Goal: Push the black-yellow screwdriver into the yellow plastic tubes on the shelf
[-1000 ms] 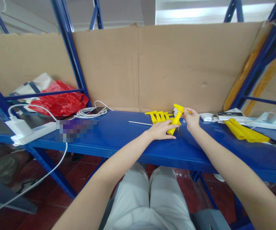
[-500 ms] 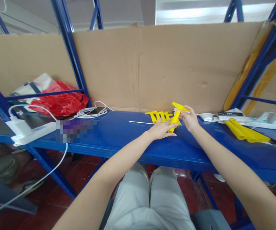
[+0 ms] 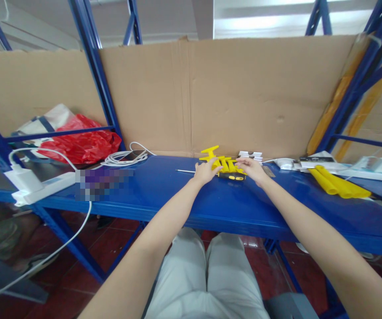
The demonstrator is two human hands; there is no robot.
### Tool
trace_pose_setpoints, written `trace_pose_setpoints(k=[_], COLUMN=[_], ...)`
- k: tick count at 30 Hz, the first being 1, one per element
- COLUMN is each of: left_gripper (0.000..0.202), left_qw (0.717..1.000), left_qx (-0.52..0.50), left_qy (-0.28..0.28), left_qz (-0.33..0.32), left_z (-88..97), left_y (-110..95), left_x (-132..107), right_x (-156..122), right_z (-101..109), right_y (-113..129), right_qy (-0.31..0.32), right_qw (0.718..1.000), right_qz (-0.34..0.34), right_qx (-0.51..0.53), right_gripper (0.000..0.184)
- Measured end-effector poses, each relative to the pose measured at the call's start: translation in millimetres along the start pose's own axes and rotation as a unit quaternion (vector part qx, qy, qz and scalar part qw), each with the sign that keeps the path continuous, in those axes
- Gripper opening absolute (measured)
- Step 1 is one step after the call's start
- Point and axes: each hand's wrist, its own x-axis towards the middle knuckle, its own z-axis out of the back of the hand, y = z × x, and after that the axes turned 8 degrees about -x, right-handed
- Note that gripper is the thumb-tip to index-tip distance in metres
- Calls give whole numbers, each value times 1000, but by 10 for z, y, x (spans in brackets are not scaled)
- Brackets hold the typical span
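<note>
A yellow T-shaped plastic piece stands at the left end of a row of several like yellow pieces on the blue shelf. My left hand is closed around its lower part, which the fingers mostly hide. At the row's right end, my right hand has its fingers bent but apart, close to the last piece; whether they touch it I cannot tell. Just in front of the row lies a screwdriver with a black and yellow handle, its thin shaft pointing left past my left hand.
Yellow tubular pieces lie to the right, near white packets. Small white boxes sit behind my right hand. Leftward are a coiled white cable, a power strip and a red bag. Cardboard backs the shelf.
The yellow T-shaped piece held between both hands has moved left to the row's left end, with my left hand. My right hand has come off it and lowered slightly toward the row.
</note>
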Motion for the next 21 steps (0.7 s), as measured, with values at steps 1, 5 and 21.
trace_pose_setpoints(k=[1, 5, 21], left_gripper=[50, 48, 47], left_qw=[1000, 997, 993], left_qx=[2, 4, -44], left_qy=[1, 10, 35], left_qz=[19, 75, 108], left_z=[10, 32, -62], left_y=[42, 150, 242], left_x=[15, 48, 116], right_x=[5, 14, 4], right_z=[-3, -15, -26], right_y=[-9, -25, 18], right_qy=[1, 6, 60], right_qw=[1000, 998, 985], right_qz=[11, 33, 67], right_qx=[-12, -50, -147], right_gripper=[14, 10, 10])
